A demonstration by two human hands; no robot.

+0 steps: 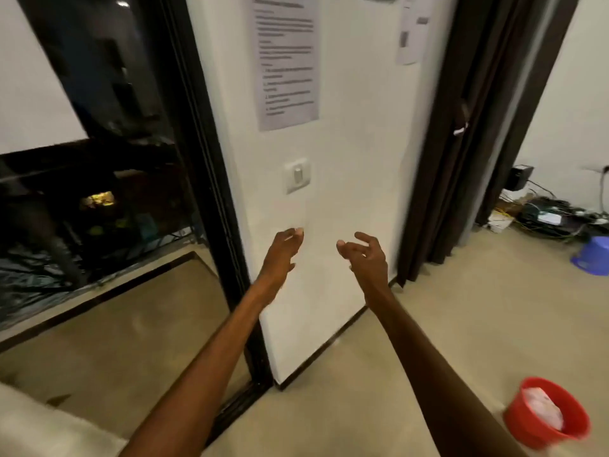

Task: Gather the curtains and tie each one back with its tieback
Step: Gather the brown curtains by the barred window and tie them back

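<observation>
A dark brown curtain (461, 133) hangs gathered in long folds to the right of a white wall section (346, 159). A small pale tieback (460, 128) shows partway up it. My left hand (281, 255) and my right hand (365, 255) are both stretched out in front of the white wall, fingers loosely spread, holding nothing. Neither hand touches the curtain, which is to the right of my right hand. The frame is blurred by motion.
A black-framed glass door (108, 159) stands at the left with a white blind (29, 94) over it. A switch plate (297, 175) and a paper notice (285, 61) are on the wall. A red bucket (547, 413), a blue bucket (593, 255) and tangled cables (547, 216) sit on the floor at the right.
</observation>
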